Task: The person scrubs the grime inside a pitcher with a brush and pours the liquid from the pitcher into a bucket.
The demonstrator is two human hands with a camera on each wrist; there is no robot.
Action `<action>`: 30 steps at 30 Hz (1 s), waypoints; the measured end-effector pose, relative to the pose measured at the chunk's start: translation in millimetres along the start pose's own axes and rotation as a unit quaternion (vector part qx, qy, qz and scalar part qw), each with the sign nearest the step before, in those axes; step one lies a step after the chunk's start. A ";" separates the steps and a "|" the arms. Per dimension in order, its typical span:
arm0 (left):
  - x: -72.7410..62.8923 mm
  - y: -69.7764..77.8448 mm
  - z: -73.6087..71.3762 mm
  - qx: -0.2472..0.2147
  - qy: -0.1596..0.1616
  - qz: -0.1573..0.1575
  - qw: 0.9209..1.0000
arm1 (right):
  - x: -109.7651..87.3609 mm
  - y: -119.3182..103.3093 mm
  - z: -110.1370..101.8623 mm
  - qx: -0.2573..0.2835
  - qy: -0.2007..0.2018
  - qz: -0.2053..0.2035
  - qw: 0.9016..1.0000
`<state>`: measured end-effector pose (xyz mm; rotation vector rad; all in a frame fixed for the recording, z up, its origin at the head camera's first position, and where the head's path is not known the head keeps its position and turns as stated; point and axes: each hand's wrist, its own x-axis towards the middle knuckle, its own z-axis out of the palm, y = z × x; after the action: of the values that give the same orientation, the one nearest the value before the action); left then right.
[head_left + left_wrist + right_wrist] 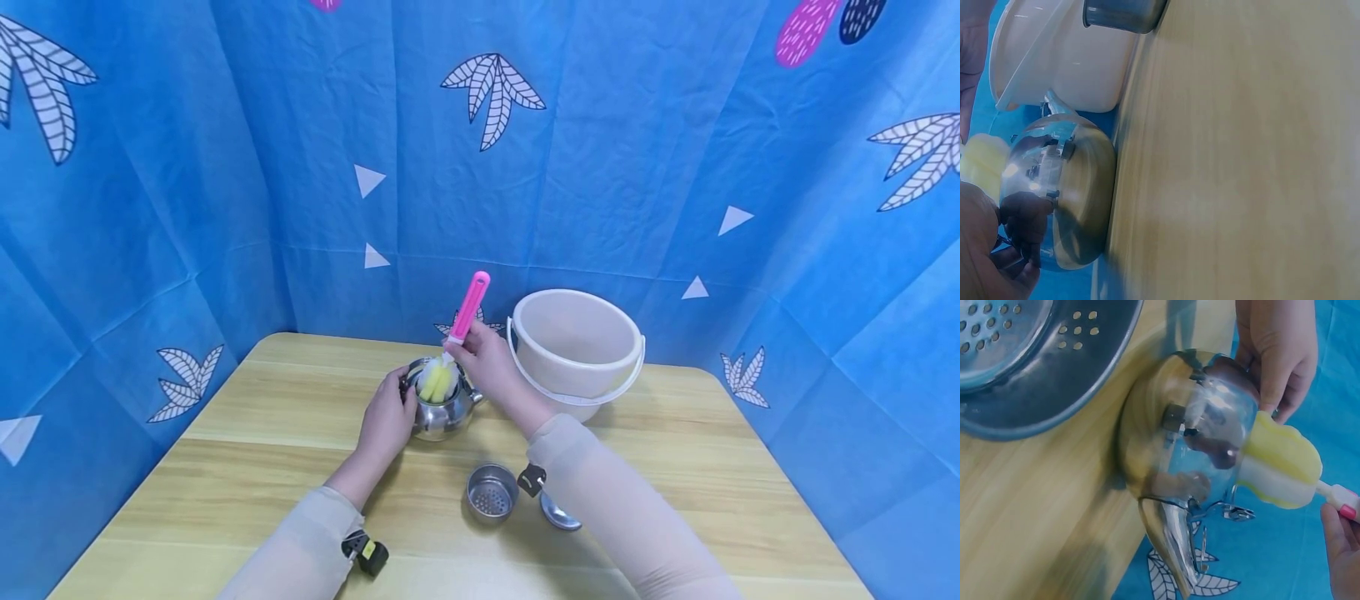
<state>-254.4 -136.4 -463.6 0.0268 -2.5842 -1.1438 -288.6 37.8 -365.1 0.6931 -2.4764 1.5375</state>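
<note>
A shiny steel teapot (441, 422) with a short spout stands upright on the table. My left hand (388, 417) grips it on the left side, near the rim and handle; the exact hold is partly hidden. My right hand (491, 360) pinches a sponge bottle brush just below its pink handle (471, 307). The brush's yellow and white sponge head (1282, 464) sits at the pot's mouth, with its upper part showing above the rim. How deep its lower end reaches is hidden.
In front of the pot lies a perforated steel strainer basket (491, 492). A small steel lid (561, 513) is partly covered by the right forearm. At the back right stands a white bucket (577, 375) with its handle lowered. Blue patterned cloth (480, 208) surrounds the wooden table (247, 417).
</note>
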 end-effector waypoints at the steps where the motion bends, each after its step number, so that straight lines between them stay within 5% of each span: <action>1: 0.0 -0.3 0.2 0.000 0.000 0.000 1.000 | -0.3 0.0 0.8 -0.004 -0.002 0.003 1.000; 30: -0.4 0.1 0.3 -0.002 -0.008 -0.004 1.000 | 0.8 5.3 12.7 -0.030 0.001 -0.007 1.000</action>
<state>-254.1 -136.1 -463.8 0.0261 -2.5983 -1.1558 -290.3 28.3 -375.0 0.6970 -2.4988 1.4527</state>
